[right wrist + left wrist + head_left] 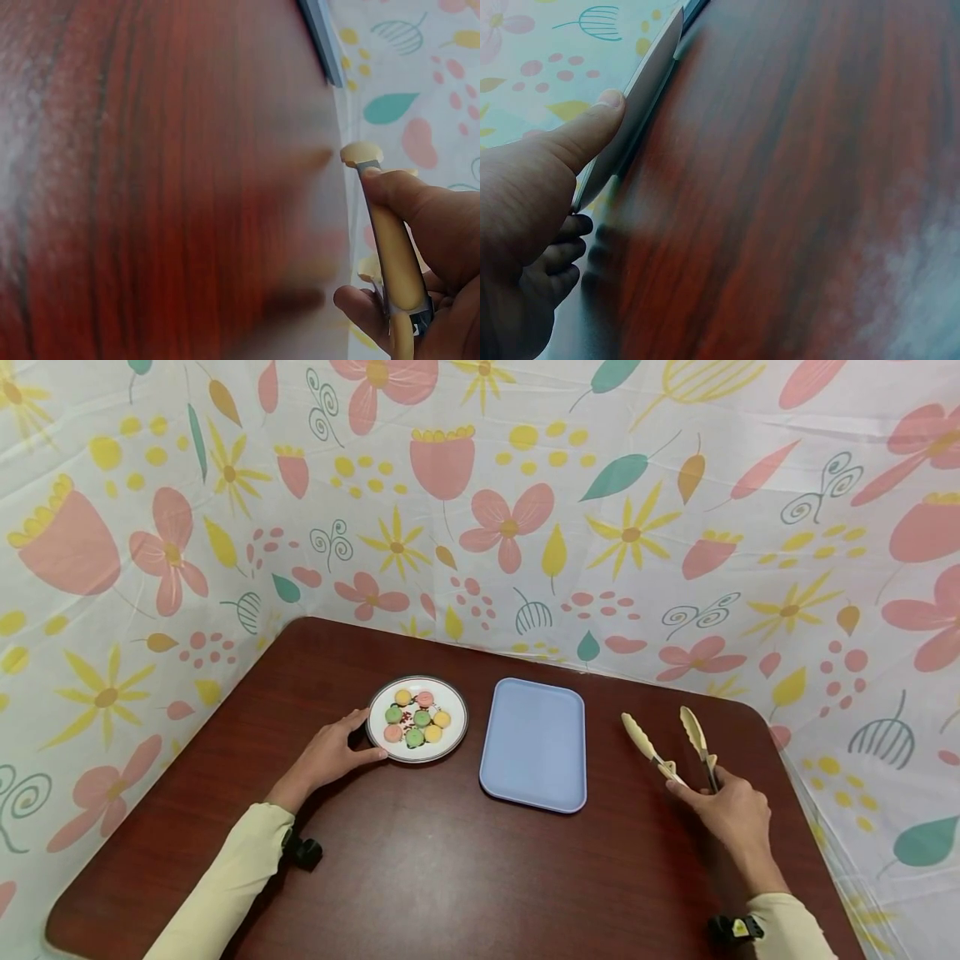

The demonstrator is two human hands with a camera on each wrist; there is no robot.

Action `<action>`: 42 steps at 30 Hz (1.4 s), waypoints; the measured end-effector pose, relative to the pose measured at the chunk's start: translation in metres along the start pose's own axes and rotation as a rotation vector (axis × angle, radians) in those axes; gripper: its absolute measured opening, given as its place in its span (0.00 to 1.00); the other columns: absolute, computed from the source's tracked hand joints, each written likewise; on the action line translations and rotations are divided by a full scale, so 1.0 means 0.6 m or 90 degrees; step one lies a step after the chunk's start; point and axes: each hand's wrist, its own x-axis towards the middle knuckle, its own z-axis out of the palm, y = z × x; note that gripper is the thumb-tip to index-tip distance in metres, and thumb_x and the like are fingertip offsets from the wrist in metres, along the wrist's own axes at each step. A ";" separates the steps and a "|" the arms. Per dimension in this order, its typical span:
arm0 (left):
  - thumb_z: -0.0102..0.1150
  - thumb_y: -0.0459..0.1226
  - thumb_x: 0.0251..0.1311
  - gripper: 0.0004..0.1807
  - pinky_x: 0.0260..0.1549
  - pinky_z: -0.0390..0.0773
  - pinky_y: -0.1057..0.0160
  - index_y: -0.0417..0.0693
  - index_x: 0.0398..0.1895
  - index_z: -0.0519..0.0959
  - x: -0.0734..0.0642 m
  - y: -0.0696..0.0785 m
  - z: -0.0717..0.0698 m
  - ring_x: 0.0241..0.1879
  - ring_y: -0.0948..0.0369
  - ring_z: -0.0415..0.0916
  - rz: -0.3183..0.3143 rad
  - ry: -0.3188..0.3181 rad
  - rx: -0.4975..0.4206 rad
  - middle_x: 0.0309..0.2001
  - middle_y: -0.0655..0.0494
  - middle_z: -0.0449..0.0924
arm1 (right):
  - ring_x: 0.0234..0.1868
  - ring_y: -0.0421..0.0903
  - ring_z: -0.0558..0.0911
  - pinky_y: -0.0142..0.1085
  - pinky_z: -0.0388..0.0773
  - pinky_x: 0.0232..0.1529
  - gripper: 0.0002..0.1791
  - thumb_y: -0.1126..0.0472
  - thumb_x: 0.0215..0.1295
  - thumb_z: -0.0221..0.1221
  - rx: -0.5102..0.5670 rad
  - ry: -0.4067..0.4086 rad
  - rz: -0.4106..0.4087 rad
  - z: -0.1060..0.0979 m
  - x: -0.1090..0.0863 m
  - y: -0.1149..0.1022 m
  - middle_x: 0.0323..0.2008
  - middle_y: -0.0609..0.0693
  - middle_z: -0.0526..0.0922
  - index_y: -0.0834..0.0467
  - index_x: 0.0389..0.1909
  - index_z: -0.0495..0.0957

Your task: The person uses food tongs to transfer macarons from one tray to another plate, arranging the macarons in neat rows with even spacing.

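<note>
In the head view, a round white plate with a dark rim holds several yellow, pink and green macarons. My left hand holds the plate's left edge between thumb and fingers. The left wrist view shows the thumb against the plate and the other fingers curled by its lower edge. On the right, my right hand grips a pair of tongs with cream tips. Their two arms are spread apart, pointing away from me. The tongs also show in the right wrist view, under the thumb.
A light blue rectangular tray lies on the dark brown table, between plate and tongs. Behind the table's far edge and along both sides hangs a white cloth with flower and leaf prints.
</note>
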 end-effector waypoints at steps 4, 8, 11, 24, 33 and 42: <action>0.72 0.60 0.56 0.56 0.70 0.63 0.38 0.41 0.80 0.58 0.000 0.001 0.000 0.77 0.41 0.54 -0.001 -0.001 -0.003 0.77 0.36 0.58 | 0.26 0.62 0.77 0.57 0.69 0.32 0.32 0.32 0.55 0.71 -0.001 -0.008 0.011 0.004 0.000 0.000 0.17 0.50 0.75 0.60 0.29 0.76; 0.72 0.60 0.56 0.56 0.70 0.63 0.39 0.40 0.79 0.58 0.000 0.001 -0.001 0.77 0.41 0.53 -0.001 -0.002 -0.004 0.77 0.36 0.58 | 0.30 0.69 0.79 0.61 0.70 0.35 0.36 0.30 0.54 0.70 0.000 -0.016 0.025 0.010 0.002 0.001 0.19 0.55 0.78 0.63 0.36 0.79; 0.72 0.60 0.56 0.56 0.70 0.63 0.39 0.40 0.79 0.58 0.001 0.001 -0.001 0.77 0.41 0.54 0.000 -0.001 -0.004 0.77 0.36 0.58 | 0.32 0.72 0.79 0.62 0.71 0.34 0.39 0.28 0.53 0.69 -0.009 -0.019 0.031 0.012 0.002 0.001 0.23 0.60 0.81 0.63 0.38 0.80; 0.71 0.61 0.56 0.56 0.69 0.64 0.38 0.40 0.79 0.59 0.003 -0.002 0.000 0.77 0.40 0.54 0.002 0.000 0.000 0.77 0.36 0.58 | 0.30 0.71 0.78 0.64 0.71 0.36 0.43 0.28 0.56 0.67 -0.036 -0.056 0.021 0.020 -0.002 0.000 0.26 0.65 0.81 0.68 0.44 0.78; 0.71 0.60 0.56 0.56 0.69 0.64 0.38 0.40 0.79 0.58 0.005 -0.003 -0.001 0.77 0.40 0.53 0.003 -0.002 -0.001 0.77 0.36 0.58 | 0.27 0.69 0.78 0.63 0.71 0.31 0.37 0.29 0.59 0.65 -0.048 -0.061 0.008 0.010 -0.005 -0.004 0.21 0.60 0.78 0.63 0.32 0.76; 0.63 0.68 0.58 0.60 0.70 0.61 0.36 0.43 0.82 0.51 -0.002 -0.002 -0.009 0.77 0.40 0.52 -0.019 -0.018 -0.001 0.78 0.37 0.55 | 0.20 0.60 0.75 0.57 0.69 0.25 0.34 0.33 0.65 0.62 -0.046 -0.002 -0.042 -0.022 -0.010 -0.041 0.17 0.53 0.72 0.64 0.36 0.77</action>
